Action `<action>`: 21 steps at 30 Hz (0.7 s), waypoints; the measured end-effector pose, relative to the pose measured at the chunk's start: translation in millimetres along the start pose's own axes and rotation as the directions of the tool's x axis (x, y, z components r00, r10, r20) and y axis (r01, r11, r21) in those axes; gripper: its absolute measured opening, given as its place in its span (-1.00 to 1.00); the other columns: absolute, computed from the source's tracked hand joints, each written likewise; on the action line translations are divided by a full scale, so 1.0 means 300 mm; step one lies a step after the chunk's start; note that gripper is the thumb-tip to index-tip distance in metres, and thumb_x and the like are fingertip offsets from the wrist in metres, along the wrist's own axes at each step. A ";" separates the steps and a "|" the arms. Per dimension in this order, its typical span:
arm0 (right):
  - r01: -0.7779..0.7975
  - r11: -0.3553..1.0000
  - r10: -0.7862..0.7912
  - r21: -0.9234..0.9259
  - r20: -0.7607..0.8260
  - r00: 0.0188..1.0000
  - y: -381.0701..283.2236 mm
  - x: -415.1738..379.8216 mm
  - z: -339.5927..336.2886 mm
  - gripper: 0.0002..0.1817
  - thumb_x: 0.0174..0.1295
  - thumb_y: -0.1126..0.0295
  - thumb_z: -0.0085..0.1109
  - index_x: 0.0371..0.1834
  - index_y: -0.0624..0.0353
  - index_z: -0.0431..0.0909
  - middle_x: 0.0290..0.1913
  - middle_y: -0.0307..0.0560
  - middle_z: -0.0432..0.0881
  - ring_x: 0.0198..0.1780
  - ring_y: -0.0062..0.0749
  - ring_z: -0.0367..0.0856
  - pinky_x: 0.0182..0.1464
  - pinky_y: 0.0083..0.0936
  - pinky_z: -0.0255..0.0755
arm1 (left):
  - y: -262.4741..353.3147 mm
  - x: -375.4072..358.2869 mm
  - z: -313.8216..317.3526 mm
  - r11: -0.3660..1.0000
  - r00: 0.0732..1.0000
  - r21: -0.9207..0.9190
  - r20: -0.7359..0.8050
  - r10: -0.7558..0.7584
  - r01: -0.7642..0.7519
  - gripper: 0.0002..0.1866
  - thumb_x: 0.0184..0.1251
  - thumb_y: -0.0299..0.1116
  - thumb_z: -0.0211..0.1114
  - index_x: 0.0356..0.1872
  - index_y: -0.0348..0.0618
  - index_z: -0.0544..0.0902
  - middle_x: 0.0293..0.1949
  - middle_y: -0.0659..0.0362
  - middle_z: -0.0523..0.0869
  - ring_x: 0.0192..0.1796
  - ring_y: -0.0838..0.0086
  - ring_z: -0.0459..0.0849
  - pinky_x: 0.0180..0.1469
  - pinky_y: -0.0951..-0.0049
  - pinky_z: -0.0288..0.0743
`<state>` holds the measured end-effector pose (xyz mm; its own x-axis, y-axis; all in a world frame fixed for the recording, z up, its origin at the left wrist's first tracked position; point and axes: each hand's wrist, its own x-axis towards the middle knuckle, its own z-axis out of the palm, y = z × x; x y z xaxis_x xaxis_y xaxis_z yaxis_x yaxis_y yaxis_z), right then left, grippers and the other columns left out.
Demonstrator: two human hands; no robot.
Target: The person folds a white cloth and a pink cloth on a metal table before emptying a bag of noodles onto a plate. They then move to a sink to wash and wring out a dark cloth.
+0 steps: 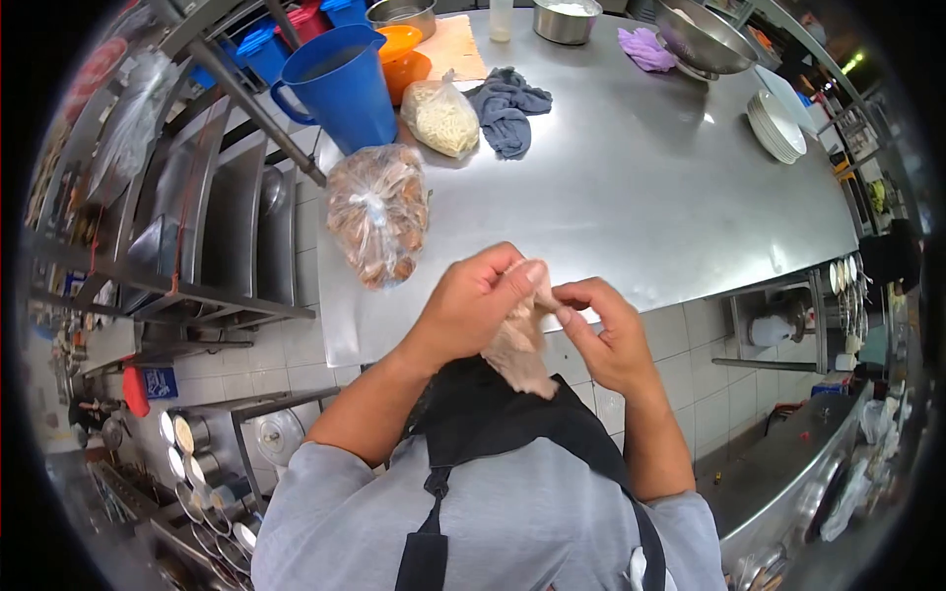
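A crumpled, light brown cloth point(516, 347) hangs between my hands, in front of the black apron point(493, 419) and just off the steel table's near edge. My left hand point(475, 300) is closed on its upper left part, thumb on top. On the other side, my right hand point(608, 333) pinches the cloth's upper right corner between thumb and fingers. The cloth's lower end dangles free over the apron.
On the steel table point(631, 207) a tied bag of brown items point(379, 212) lies at left. Behind it are a blue jug point(340, 89), a bag of pale shreds point(440, 118) and a grey cloth point(507, 110). White plates point(777, 128) and a colander point(705, 39) stand at right.
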<state>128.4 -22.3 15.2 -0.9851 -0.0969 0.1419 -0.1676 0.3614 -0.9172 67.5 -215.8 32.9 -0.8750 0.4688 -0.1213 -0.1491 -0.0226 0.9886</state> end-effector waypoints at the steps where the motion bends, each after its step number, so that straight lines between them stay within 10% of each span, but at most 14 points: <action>1: 0.032 0.999 -0.032 0.005 -0.022 0.999 -0.004 0.011 0.028 -0.67 0.17 0.44 0.25 0.02 0.21 0.55 -0.11 -0.02 0.62 -0.05 -0.17 0.59 0.02 -0.30 0.45 | 0.011 0.013 -0.002 0.998 0.998 -0.023 0.043 -0.053 0.054 -0.77 0.40 -0.25 0.27 -0.33 -0.22 0.54 -0.47 0.34 0.53 -0.35 0.71 0.43 -0.31 0.58 0.38; 8: -0.028 0.994 0.034 -0.110 0.049 0.998 0.089 0.073 0.048 -0.75 0.23 0.50 0.15 -0.03 0.30 0.51 -0.07 0.02 0.61 -0.02 -0.21 0.59 0.09 -0.39 0.43 | -0.004 0.058 -0.068 0.996 0.983 0.079 0.175 -0.058 0.045 -0.73 0.14 -0.38 0.42 -0.26 -0.22 0.50 -0.35 0.29 0.57 -0.29 0.67 0.50 -0.25 0.57 0.42; 12: -0.030 0.966 0.070 0.257 -0.150 0.986 0.111 0.099 0.006 -0.86 0.35 0.49 0.04 -0.09 0.28 0.48 -0.20 -0.12 0.60 -0.14 -0.52 0.54 -0.11 -0.51 0.44 | -0.002 0.077 -0.117 0.994 0.986 0.017 0.123 -0.112 0.110 -0.81 0.18 -0.55 0.24 -0.17 -0.26 0.56 -0.26 0.29 0.61 -0.22 0.66 0.55 -0.17 0.59 0.44; 16: -0.090 0.956 0.131 0.281 -0.133 0.982 0.098 0.160 -0.060 -0.86 0.43 0.40 0.01 -0.08 0.22 0.41 -0.39 -0.29 0.49 -0.37 -0.68 0.38 -0.28 -0.64 0.34 | -0.008 0.133 -0.149 0.859 0.986 0.505 -0.080 0.148 -0.088 -0.80 0.21 -0.58 0.13 -0.14 -0.30 0.60 -0.28 0.27 0.65 -0.15 0.65 0.55 -0.07 0.60 0.42; 21: -0.012 0.999 0.013 0.034 -0.034 0.999 0.040 0.161 -0.159 -0.74 0.23 0.43 0.26 -0.08 0.18 0.43 -0.51 -0.26 0.42 -0.46 -0.64 0.36 -0.38 -0.64 0.28 | -0.007 0.147 -0.111 0.961 0.963 0.241 -0.195 0.183 -0.134 -0.86 0.29 -0.50 0.17 -0.16 -0.26 0.60 -0.30 0.25 0.66 -0.23 0.65 0.57 -0.15 0.59 0.44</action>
<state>76.9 21.6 28.8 -0.9880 -0.0606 0.1423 -0.1543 0.3311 -0.9309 14.0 -224.5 22.4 -0.9603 0.2751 0.0468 0.0849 0.1285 0.9881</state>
